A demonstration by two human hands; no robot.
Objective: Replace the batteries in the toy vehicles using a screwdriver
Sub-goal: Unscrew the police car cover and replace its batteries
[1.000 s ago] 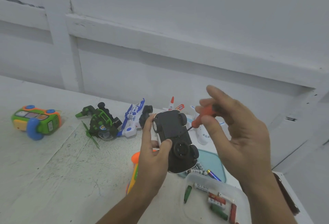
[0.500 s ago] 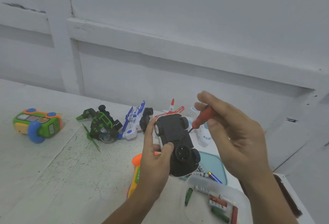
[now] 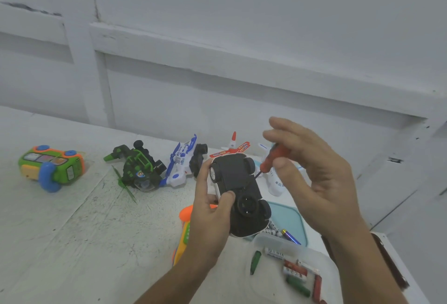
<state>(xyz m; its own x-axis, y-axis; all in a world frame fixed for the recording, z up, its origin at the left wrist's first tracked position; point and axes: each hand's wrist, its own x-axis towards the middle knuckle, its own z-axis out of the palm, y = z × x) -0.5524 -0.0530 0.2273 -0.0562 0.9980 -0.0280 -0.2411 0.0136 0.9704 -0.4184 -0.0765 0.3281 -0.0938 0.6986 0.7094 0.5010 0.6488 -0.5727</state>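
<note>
My left hand point(image 3: 211, 216) grips a toy car point(image 3: 238, 185) held upside down above the table, its black underside and wheels facing me. My right hand point(image 3: 312, 173) pinches the red handle of a small screwdriver point(image 3: 272, 160) between thumb and fingers. The screwdriver's thin dark shaft slants down to the left, and its tip meets the right side of the car's underside. A clear plastic tub point(image 3: 321, 257) at the lower right holds several loose batteries point(image 3: 296, 273).
On the white table lie a green and orange toy bus point(image 3: 52, 167), a green and black toy point(image 3: 139, 169), a blue and white toy car point(image 3: 185, 162), a white toy plane point(image 3: 275, 182), an orange toy point(image 3: 185, 228) under my left wrist and a teal lid point(image 3: 289, 219) with batteries.
My right hand has turned on the screwdriver handle, its fingers spreading and closing, while the tip stays at the car's underside. My left hand keeps the car in nearly the same place.
</note>
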